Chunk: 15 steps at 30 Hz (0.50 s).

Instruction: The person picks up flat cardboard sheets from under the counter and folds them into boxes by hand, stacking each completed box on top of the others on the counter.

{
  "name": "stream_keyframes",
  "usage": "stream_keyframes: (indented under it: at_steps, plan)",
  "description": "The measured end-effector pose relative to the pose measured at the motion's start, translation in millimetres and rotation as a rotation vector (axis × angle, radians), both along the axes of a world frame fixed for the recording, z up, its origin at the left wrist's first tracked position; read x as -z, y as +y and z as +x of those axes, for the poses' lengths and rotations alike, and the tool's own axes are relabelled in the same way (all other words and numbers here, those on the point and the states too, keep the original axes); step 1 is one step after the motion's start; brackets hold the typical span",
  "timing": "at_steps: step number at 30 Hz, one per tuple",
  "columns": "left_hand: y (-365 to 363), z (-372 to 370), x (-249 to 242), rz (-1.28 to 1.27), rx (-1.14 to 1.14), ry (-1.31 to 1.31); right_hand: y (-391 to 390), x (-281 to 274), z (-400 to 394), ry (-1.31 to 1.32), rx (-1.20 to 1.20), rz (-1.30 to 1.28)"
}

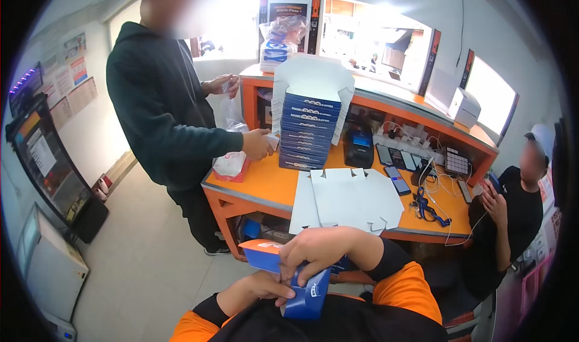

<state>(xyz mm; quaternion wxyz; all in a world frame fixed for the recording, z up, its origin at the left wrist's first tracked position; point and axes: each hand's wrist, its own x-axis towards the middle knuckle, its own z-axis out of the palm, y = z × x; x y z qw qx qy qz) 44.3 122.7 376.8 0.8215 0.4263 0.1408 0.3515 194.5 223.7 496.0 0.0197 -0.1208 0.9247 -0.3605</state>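
Blue card forms the box [309,304], held close in front of my torso, on my side of the counter [259,190], in the head view. Left hand [265,285]: fingers closed on the box, thumb pressed against its blue face. Right hand [319,250]: fingers bent, gripping the upper part of the box from above. Both hands nearly meet at the folds; I cannot tell the exact position of the covered fingertips. An orange-and-blue panel [259,255] extends to the left of my right hand.

Flat white blanks [359,202] lie overlapped on the counter, directly ahead of my hands. Beyond them stands a tall stack [306,136] of blue cartons. To its right: a black terminal [359,148], then phones [397,179], a blue lanyard [429,209] and a keypad [456,160] among white cables.

Left of the stack stands a co-worker [160,107] in a dark hoodie, one hand just beside the stack, the other at clear plastic. At far right, a person [518,209] wears a black shirt.
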Motion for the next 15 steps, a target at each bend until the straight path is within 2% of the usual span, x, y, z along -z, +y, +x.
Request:
stream_keyframes:
  at_steps: [2,4,7,9,11,14,15]
  plan:
    - [4,1,6,0.042,0.025,0.023,-4,-2,5,-0.022,-0.031,-0.031]
    - [-4,7,-25,0.012,-0.023,0.045,-4,-1,8,-0.073,-0.045,-0.035]
    - [4,-7,-14,-0.055,0.1,-0.133,-14,-23,18,0.025,-0.01,0.162]
    - [1,-5,-8,-0.105,0.001,-0.09,-21,-27,21,-0.055,0.159,0.334]
    - [-11,-1,-32,-0.163,-0.19,-0.056,-27,-29,22,-0.041,0.327,0.437]
    - [7,-51,18,0.063,-0.067,0.079,-16,-21,32,0.201,0.525,0.336]
    - [6,-59,20,0.146,-0.069,-0.01,-12,-20,37,0.278,0.584,0.304]
